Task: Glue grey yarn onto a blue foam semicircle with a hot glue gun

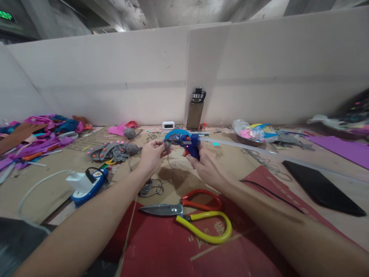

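Observation:
My right hand (205, 166) grips a blue hot glue gun (188, 143), its nozzle pointing left and a small red light showing on its side. My left hand (152, 154) pinches a small grey piece (167, 146) right at the nozzle tip; a thin grey thread hangs down from it. Both hands are raised a little above the cardboard-covered table (43, 192). Behind the gun lies a round blue disc (174, 134).
Red-and-yellow-handled scissors (190, 213) lie on red card just below my hands. A blue power strip with a white plug (86, 184) sits at left, grey yarn and felt pieces (115, 151) behind it, a brown bottle (196, 109) and a white clock (168, 125) at the wall, a black sheet (319, 186) at right.

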Action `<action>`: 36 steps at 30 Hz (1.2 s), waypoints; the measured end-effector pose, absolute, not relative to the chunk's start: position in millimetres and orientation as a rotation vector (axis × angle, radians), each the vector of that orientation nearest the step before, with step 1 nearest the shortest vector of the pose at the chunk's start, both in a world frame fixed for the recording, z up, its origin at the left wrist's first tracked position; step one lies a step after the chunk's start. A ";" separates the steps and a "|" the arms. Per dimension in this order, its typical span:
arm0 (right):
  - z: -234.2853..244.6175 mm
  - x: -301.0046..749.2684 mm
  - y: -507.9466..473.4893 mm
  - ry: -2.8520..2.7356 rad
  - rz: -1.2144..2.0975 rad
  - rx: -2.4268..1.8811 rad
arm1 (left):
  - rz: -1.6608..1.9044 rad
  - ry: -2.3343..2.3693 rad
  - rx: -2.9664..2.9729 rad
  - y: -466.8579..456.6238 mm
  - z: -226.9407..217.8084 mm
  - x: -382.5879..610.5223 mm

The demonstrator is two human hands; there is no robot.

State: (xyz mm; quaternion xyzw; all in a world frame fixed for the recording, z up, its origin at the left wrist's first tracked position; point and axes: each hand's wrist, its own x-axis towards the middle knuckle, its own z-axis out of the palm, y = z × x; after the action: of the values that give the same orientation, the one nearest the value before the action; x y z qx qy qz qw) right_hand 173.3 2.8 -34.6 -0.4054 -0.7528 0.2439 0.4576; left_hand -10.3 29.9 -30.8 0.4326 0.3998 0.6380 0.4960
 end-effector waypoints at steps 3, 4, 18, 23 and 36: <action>-36.7 174.2 4.8 -1.866 0.563 -0.989 | 1.566 0.985 1.041 30.5 -29.9 -10.6; -37.4 174.5 5.3 -1.867 0.551 -0.990 | 1.571 0.981 1.042 30.8 -29.9 -10.8; -33.4 173.2 2.1 -1.863 0.517 -0.975 | 1.547 1.010 1.010 28.5 -26.3 -7.8; -35.0 174.6 4.7 -1.859 0.534 -0.982 | 1.567 0.962 1.007 27.1 -23.9 -9.5; -35.3 177.0 6.5 -1.861 0.568 -1.016 | 1.612 0.977 1.013 25.0 -20.2 -10.9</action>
State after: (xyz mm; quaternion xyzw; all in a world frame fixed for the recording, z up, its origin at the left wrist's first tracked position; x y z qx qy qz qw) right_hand 177.0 6.5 -35.3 -0.4120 -0.7547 0.2303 0.4556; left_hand -10.9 25.0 -20.2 0.4151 0.4004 0.6607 0.4805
